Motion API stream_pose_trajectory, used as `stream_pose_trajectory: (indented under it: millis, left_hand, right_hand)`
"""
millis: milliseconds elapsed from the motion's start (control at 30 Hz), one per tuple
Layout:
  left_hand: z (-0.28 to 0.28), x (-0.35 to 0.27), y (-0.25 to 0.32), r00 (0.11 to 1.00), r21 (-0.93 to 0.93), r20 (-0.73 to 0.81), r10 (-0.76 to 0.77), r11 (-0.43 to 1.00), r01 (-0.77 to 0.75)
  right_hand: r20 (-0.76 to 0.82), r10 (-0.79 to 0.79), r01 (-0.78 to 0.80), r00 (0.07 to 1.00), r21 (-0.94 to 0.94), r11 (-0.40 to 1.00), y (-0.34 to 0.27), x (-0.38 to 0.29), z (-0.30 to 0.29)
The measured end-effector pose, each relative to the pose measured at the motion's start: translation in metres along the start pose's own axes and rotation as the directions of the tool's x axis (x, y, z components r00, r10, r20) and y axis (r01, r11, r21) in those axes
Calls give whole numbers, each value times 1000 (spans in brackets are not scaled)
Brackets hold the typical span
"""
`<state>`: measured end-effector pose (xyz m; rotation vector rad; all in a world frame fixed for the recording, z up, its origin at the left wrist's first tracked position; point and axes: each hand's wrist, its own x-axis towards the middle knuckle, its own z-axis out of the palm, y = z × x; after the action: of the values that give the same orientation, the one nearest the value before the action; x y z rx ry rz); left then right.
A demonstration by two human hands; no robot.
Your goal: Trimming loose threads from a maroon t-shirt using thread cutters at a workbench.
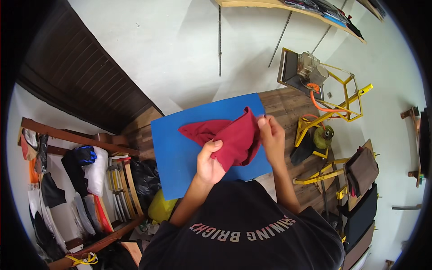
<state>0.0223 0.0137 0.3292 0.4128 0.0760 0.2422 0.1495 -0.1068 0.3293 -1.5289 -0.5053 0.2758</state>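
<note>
A piece of dark red fabric [236, 140] is held up over a blue tabletop [175, 162], with one part of it trailing onto the surface at the left. My left hand [210, 163] grips the fabric's near lower edge, thumb on top. At the upper right, my right hand [271, 135] has its thumb and fingers pinched together at the fabric's right edge. Whatever lies between those fingertips is too small and blurred to make out.
Wooden shelving [79, 136] with bags and fabric stands at the left, beside black plastic bags [145, 175]. A yellow metal frame [346, 98] with an orange hose and a green gas cylinder [323, 136] stands at the right, near folded brown fabric [362, 170]. A shelf [249, 4] hangs above.
</note>
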Motion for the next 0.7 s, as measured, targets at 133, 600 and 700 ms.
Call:
stream_pose_trajectory:
  millis: [133,600,700]
  left_hand:
    - [-10,1,6,993,-1,94,-68,998,68]
    - [-63,-1,-20,995,-211,-24,-96,973,88]
    - [-60,-3,-24,990,-329,-2,-144,935,135]
  right_hand:
    - [274,350,-412,896,217,885,2,17,-28]
    - [113,238,-264,965,393,881,4,6,-27]
    - [124,218,-250,968,383,889,4,10,-27]
